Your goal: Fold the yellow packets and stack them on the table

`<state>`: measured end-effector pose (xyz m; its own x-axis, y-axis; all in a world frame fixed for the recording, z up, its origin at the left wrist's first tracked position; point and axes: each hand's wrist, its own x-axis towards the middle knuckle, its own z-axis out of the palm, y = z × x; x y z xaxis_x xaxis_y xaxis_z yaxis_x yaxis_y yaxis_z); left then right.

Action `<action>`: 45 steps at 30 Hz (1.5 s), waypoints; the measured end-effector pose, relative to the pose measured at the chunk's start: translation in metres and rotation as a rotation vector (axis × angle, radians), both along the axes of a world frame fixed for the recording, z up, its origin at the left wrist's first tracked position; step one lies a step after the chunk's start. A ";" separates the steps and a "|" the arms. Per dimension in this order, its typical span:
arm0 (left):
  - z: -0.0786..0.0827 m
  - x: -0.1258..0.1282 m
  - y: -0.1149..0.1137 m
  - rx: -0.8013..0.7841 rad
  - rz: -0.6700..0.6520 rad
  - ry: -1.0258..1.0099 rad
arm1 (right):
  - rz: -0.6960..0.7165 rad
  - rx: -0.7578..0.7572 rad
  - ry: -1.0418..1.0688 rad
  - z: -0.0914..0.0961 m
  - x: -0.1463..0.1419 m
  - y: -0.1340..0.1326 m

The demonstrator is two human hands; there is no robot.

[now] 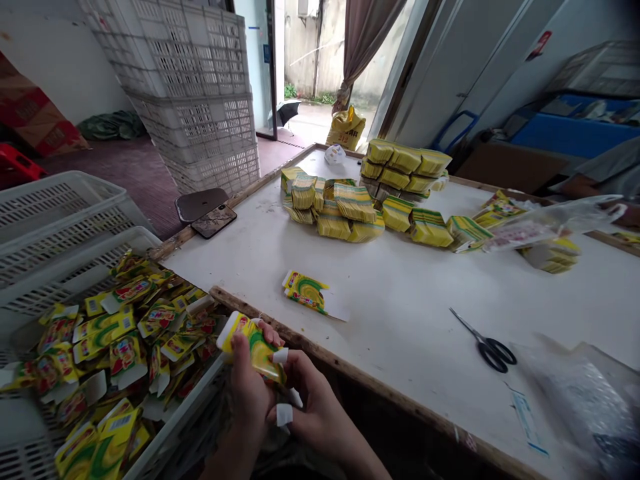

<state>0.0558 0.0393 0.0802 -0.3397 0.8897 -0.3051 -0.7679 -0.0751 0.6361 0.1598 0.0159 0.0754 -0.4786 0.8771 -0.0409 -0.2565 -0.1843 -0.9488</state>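
Observation:
Both my hands hold one small yellow and green carton [253,343] just in front of the near table edge. My left hand [247,393] wraps round its left side with the fingers closed. My right hand [313,407] pinches its right end, with white tape on the fingertips. Another flat yellow carton blank [306,291] lies on the white table [400,300] a little beyond my hands. To my left, a white plastic crate [75,267] holds several folded yellow cartons [125,333].
Stacks of bundled carton blanks [350,207] sit at the table's far side. Black scissors [485,343] lie to the right, near clear plastic bags [580,393]. Two phones [205,210] rest at the table's left corner. White crates [190,87] are stacked behind. Another person's arm [600,177] shows far right.

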 end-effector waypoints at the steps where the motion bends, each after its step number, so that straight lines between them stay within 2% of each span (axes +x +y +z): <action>1: -0.005 0.000 -0.001 -0.052 -0.023 0.043 | -0.025 -0.007 -0.024 -0.003 -0.002 0.000; 4: -0.020 0.002 -0.006 -0.117 -0.132 0.163 | -0.123 -0.049 -0.044 -0.011 0.000 0.005; 6: -0.026 0.002 -0.010 -0.056 -0.186 0.237 | -0.173 -0.057 -0.034 -0.012 0.007 0.012; 9: -0.026 0.001 -0.011 0.006 -0.209 0.328 | -0.191 -0.058 -0.006 -0.005 0.021 0.022; 14: -0.021 -0.001 -0.008 -0.042 -0.121 0.226 | -0.215 -0.067 -0.021 0.004 0.028 0.028; 19: -0.026 -0.003 -0.007 -0.071 -0.149 0.171 | -0.252 -0.078 -0.076 0.003 0.035 0.028; 22: -0.020 -0.018 -0.003 0.001 -0.166 0.163 | -0.251 0.077 -0.247 0.010 0.051 0.027; 25: -0.006 -0.040 0.000 0.173 -0.245 0.328 | -0.197 0.409 -0.553 0.019 0.065 0.025; 27: 0.003 -0.050 -0.001 0.238 -0.412 0.620 | -0.118 0.627 -0.728 0.024 0.066 0.022; 29: 0.006 -0.050 -0.004 0.240 -0.632 0.921 | -0.011 0.774 -0.814 0.028 0.061 0.018; 31: 0.001 -0.042 -0.007 0.234 -0.802 1.082 | 0.046 0.862 -0.830 0.029 0.055 0.014; 32: -0.004 -0.036 -0.008 0.235 -0.845 1.115 | 0.011 0.880 -0.821 0.028 0.053 0.013; 33: -0.010 -0.029 -0.009 0.234 -0.853 1.138 | -0.075 0.876 -0.804 0.026 0.051 0.011; 35: -0.021 -0.018 -0.013 0.202 -0.790 1.201 | -0.339 0.775 -0.748 0.020 0.051 0.008; 37: -0.028 -0.009 -0.018 0.182 -0.699 1.269 | -0.540 0.571 -0.637 0.011 0.050 0.005; 38: -0.030 -0.006 -0.021 0.202 -0.666 1.295 | -0.564 0.455 -0.566 0.006 0.049 0.004; 40: -0.031 -0.001 -0.027 0.291 -0.608 1.347 | -0.481 0.217 -0.404 -0.005 0.044 0.004; 42: -0.030 0.002 -0.031 0.380 -0.566 1.409 | -0.328 0.002 -0.226 -0.012 0.037 0.005; 45: -0.026 0.003 -0.034 0.411 -0.568 1.454 | -0.186 -0.148 -0.038 -0.015 0.031 0.007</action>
